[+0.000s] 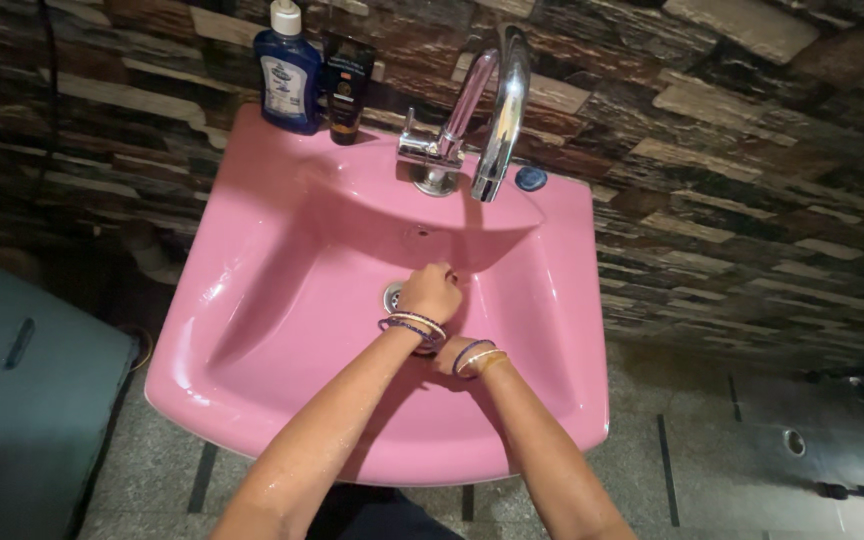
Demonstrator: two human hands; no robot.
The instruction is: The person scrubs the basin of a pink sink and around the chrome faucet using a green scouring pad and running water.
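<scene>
Stone-tiled wall behind pink sink [252, 300]. Both my hands sit over the drain [393, 295], under the tap [497, 120]; no water seen running. Left hand [432, 292] curled into a loose fist, holding nothing visible. Right hand [449, 352] mostly hidden beneath it; cannot tell its opening. Forearms wet.

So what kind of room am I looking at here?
Most likely a washroom or bathroom. A pink basin is fixed to a stone-patterned wall under a chrome tap, with a blue bottle and a dark tube on its ledge. Both hands are over the drain.
</scene>
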